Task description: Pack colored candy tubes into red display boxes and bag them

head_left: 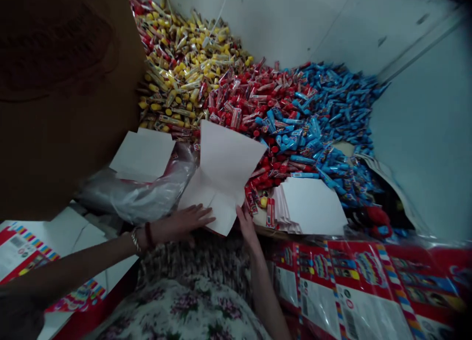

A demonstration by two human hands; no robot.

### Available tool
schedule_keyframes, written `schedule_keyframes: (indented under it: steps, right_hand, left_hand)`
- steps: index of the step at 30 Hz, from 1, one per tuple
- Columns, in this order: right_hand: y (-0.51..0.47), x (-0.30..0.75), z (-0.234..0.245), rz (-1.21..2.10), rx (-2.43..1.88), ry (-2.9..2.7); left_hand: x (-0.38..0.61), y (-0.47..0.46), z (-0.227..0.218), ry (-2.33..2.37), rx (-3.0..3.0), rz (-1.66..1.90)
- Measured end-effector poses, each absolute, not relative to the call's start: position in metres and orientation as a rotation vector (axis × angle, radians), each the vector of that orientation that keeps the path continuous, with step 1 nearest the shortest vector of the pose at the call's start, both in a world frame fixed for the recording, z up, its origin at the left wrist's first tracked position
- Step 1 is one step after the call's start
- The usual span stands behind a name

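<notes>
A creased white cardboard piece (228, 153) lies in front of me, its far panel raised and its near flaps spread low. My left hand (193, 218) rests on the near left flap with its fingers stretched out. At the right edge of the same piece is my right hand (246, 224), with the card's edge between its fingertips, which are partly hard to see. Just beyond the card spreads a heap of red wrapped tubes (254, 91). To the right of my right hand lies a stack of white cards (313, 204).
Yellow-capped wrapped tubes (184, 64) are heaped at the back left, blue ones (332, 99) at the back right. A brown carton (70, 104) blocks the upper left. Printed red packs (354, 286) lie at lower right. More white card (143, 153) sits by clear plastic (143, 197).
</notes>
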State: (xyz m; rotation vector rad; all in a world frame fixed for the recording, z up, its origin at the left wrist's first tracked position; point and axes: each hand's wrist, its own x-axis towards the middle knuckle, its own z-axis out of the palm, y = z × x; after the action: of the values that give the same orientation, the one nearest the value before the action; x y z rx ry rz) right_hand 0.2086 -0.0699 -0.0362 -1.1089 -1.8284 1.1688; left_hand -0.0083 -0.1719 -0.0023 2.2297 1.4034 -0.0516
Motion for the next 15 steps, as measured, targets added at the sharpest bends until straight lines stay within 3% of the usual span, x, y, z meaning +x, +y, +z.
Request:
schedule_keyframes:
  steps: [3, 6, 11, 15]
  right_hand:
    - [-0.072, 0.207, -0.025, 0.740, -1.318, -1.754]
    - [-0.076, 0.197, -0.004, 0.360, -1.202, -1.825]
    - [-0.073, 0.158, 0.015, 0.463, -0.783, -2.858]
    - [-0.053, 0.130, 0.011, 0.586, -0.821, -3.291]
  left_hand:
    - [-0.020, -0.168, 0.004, 1.573, 2.126, 0.110]
    - [-0.021, -0.163, 0.009, 1.865, 1.995, 0.055]
    - [-0.004, -0.150, -0.001, 1.971, 2.017, -0.178]
    - [0.011, -0.132, -0.003, 2.024, 1.953, -0.219]
